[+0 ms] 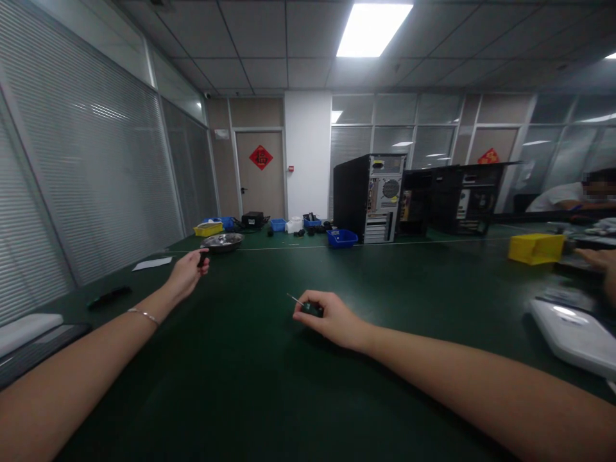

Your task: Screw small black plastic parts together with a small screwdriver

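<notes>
— While both arms reach over the green table (269, 398), what's in the right hand (332, 317)?
— A small screwdriver (303, 304), fingers curled shut round it, tip toward ten o'clock.
— And the left hand (187, 273)?
— At ten o'clock from the right, pinched closed on a small dark piece (203, 259), near the metal dish (222, 241).

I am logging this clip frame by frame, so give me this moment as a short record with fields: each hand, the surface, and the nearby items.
left hand: raised over the table, pinching a small dark object
right hand: resting on the table, closed on a small screwdriver, thin tip pointing left
surface: dark green table
nearby: metal bowl, blue bin, yellow bin, computer tower
</notes>
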{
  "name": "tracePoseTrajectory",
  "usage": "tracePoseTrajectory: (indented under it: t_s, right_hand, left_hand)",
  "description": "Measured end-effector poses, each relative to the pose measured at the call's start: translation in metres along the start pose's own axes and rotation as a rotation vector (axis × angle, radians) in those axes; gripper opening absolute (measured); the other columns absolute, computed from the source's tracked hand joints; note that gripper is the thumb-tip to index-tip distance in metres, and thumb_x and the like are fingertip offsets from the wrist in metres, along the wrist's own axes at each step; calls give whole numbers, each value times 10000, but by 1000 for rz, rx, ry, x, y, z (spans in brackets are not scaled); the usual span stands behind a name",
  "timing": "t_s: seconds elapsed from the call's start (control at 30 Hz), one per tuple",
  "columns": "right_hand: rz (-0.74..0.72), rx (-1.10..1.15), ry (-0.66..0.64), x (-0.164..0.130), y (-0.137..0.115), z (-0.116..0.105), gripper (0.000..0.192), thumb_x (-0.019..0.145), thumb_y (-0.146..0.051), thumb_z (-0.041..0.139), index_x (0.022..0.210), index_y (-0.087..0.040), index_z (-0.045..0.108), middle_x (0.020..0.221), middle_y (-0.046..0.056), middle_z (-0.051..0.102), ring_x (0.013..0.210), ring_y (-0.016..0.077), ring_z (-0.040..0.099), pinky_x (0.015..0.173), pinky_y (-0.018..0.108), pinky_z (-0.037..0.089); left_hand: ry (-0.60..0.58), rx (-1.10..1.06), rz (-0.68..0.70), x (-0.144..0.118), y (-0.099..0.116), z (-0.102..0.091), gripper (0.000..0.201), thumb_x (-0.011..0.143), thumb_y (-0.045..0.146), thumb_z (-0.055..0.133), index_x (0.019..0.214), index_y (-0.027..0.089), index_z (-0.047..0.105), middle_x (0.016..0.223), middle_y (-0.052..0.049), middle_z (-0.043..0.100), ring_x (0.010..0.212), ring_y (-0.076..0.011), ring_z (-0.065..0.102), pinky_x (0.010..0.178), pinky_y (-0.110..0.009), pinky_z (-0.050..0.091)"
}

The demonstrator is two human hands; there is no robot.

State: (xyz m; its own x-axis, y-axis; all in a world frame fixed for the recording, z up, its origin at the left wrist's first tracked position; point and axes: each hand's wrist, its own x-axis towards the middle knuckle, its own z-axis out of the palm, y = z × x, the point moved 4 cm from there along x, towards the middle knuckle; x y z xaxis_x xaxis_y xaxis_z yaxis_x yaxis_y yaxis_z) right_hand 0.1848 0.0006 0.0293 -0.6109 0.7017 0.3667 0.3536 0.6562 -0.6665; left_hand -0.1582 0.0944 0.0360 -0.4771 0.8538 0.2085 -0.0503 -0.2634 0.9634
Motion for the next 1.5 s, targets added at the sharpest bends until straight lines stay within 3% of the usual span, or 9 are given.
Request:
tracePoseTrajectory:
  t_s: [0.1,0.27,0.37,0.53,0.67,0.8,1.0,1.23,1.5]
  right_hand:
    - [5,9,-9,1,1,1,219,821,-359,555,951,-194,618,887,20,611,767,154,554,655,264,447]
    - [39,25,8,1,2,2,221,829,-367,541,936,-185,607,825,13,604,655,124,528,556,234,422]
    - [66,80,62,2,3,0,263,866,-387,474,1006,-183,563,780,11,589,625,117,516,516,221,403]
    - [65,95,165,3,6,-3,298,885,-361,446,1139,-210,480,780,4,561,644,120,512,532,224,404]
    - [-19,16,106,4,0,-1,303,889,-313,446,1171,-216,499,800,5,578,664,123,519,591,241,413]
    - [-56,-22,112,4,-1,-1,312,887,-276,455,1184,-214,525,914,29,608,763,141,543,674,265,429]
    - [-72,-7,103,4,2,0,329,887,-264,452,1207,-223,515,937,29,612,792,141,547,720,275,437]
    - [-25,13,147,2,2,-2,285,884,-303,452,1130,-184,532,763,4,568,643,119,506,587,240,413]
    - [-55,-4,119,4,1,-1,269,888,-298,447,1103,-173,548,827,30,611,700,138,537,623,255,418]
  left_hand:
    - [-124,69,-16,-18,-9,24,266,808,141,497,1074,136,492,699,-47,612,551,-124,536,515,-226,415]
    - [-590,219,-8,-74,-10,79,303,814,273,520,1090,150,494,950,-111,633,699,-138,576,610,-254,438]
    - [-713,239,84,-106,-1,99,349,817,305,509,1139,178,467,1006,-95,608,692,-131,558,620,-262,431]
    - [-786,272,116,-135,5,112,245,781,276,557,995,164,517,953,-68,584,753,-145,544,681,-267,435]
    - [-858,231,154,-145,5,116,239,796,276,544,1007,166,540,936,-55,567,792,-152,540,713,-270,432]
    - [-864,203,184,-146,3,116,249,824,316,516,1015,160,546,805,-28,558,726,-139,529,700,-271,428]
    - [-911,144,136,-147,2,116,303,735,262,641,1015,173,564,993,-58,569,882,-175,536,751,-281,433]
    - [-881,128,162,-143,3,116,246,753,286,626,955,149,590,897,-44,584,828,-162,549,756,-295,437]
    - [-934,60,99,-148,2,119,242,772,241,612,979,121,579,916,-71,608,868,-182,589,824,-348,445]
